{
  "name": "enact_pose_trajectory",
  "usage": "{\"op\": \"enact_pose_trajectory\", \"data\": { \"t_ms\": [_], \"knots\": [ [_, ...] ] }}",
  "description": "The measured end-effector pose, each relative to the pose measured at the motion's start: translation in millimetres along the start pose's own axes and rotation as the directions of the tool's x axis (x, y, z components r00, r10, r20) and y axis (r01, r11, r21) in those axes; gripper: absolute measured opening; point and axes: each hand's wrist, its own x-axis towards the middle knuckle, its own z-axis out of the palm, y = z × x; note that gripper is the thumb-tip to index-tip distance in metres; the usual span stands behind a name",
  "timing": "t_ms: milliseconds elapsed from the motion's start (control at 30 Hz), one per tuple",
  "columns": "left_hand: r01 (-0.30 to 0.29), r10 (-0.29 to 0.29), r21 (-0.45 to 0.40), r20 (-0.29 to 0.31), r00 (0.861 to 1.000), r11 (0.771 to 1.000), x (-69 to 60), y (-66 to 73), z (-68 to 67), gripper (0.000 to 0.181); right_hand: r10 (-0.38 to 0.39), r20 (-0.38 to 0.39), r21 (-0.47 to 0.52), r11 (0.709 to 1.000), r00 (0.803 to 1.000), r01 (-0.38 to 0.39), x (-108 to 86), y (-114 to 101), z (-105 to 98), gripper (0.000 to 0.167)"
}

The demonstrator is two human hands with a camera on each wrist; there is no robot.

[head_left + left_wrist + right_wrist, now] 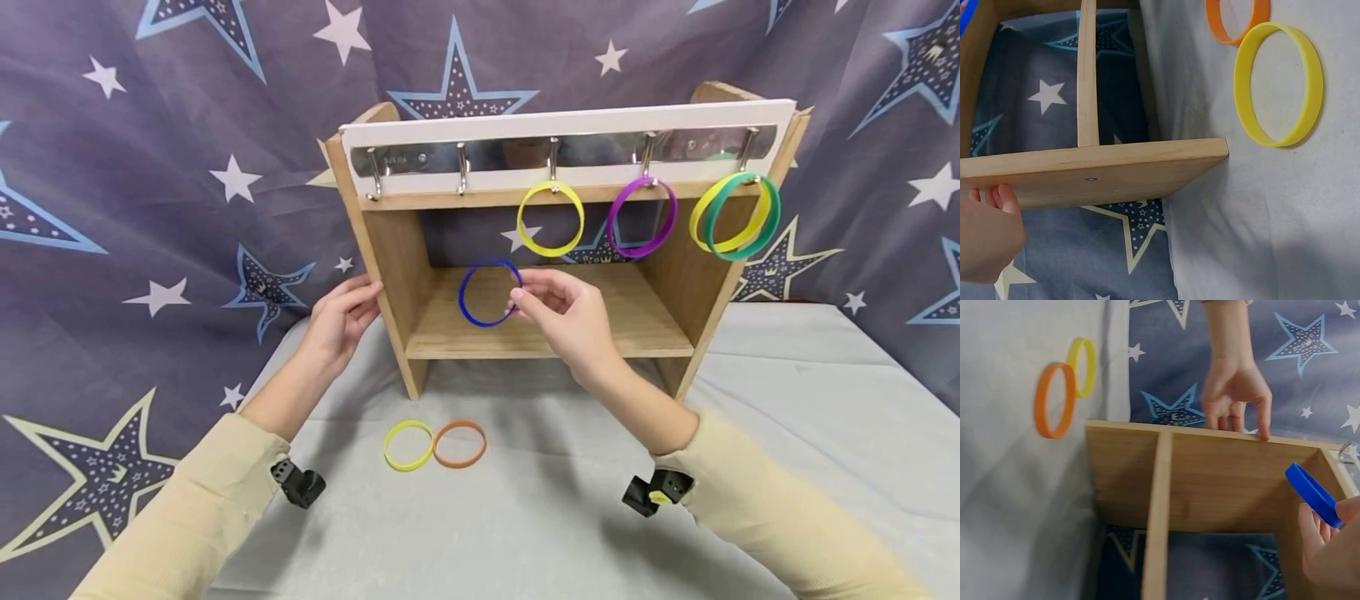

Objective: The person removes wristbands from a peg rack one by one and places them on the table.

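Pinching blue band (pixel 1312 495): right hand (pixel 566 312) | band juts leftward | left hand (pixel 341 321): relaxed fingers touching wooden shelf (pixel 399 283)

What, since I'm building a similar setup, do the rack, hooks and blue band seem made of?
Rack: apparently wood, smooth and fairly matte; tan grain shows.
Hooks: probably polished metal, judging by the bright, silvery shine.
Blue band: perhaps silicone or rubber, smooth and evenly coloured; plastic is possible.

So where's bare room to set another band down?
The grey cloth between the orange band and right wrist camera, and the shelf right of the right hand. Crowded: rightmost hook, holding a yellow band and a green band.
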Motion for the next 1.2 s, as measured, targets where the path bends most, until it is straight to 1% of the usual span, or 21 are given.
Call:
{"op": "enact_pose_trajectory", "data": {
  "t_ms": [167,367,500,600,700,833,1033,1133,1200],
  "knots": [
    [-0.001,0.001,-0.001,-0.002,1.0,1.0,-0.9,-0.2,0.1,0.018,0.037,-0.001,-0.02,0.999,0.999,-0.037,-5.0,15.9,-4.1,0.027],
    [0.001,-0.001,-0.006,0.0,1.0,1.0,-1.0,0.7,-0.1,0.017,0.092,0.011,-0.075,0.993,0.996,-0.091,-10.0,33.5,-8.5,0.028],
    [0.004,-0.004,-0.004,-0.002,1.0,1.0,-1.0,1.0,-0.5,0.017,0.143,0.027,-0.05,0.989,0.989,-0.142,-13.4,43.2,-10.2,0.03],
    [0.01,-0.01,-0.019,-0.004,1.0,1.0,-0.5,0.5,-0.8,0.016,0.179,0.036,-0.036,0.983,0.983,-0.178,-16.5,50.2,-11.7,0.032],
    [0.015,-0.015,-0.032,-0.008,1.0,0.999,0.1,-0.3,-0.9,0.016,0.222,0.037,-0.055,0.974,0.974,-0.22,-20.2,58.1,-13.3,0.032],
    [0.01,-0.01,-0.027,-0.008,1.0,1.0,1.2,-1.4,-0.6,0.017,0.285,0.03,-0.098,0.955,0.958,-0.281,-26.1,69.1,-15.1,0.032],
    [-0.001,0.001,-0.007,-0.008,1.0,1.0,1.2,-2.1,-0.5,0.02,0.328,0.031,-0.18,0.931,0.944,-0.318,-35.6,85.2,-16.8,0.029],
    [-0.002,0.002,-0.001,-0.009,1.0,1.0,1.1,-2.1,-0.5,0.019,0.357,0.047,-0.185,0.921,0.933,-0.343,-39.7,90.4,-17.8,0.028],
    [-0.003,0.003,0.002,-0.01,1.0,1.0,1.0,-2.0,-0.3,0.019,0.39,0.071,-0.166,0.912,0.918,-0.374,-42.1,92.6,-18.7,0.029]
  ]
}}
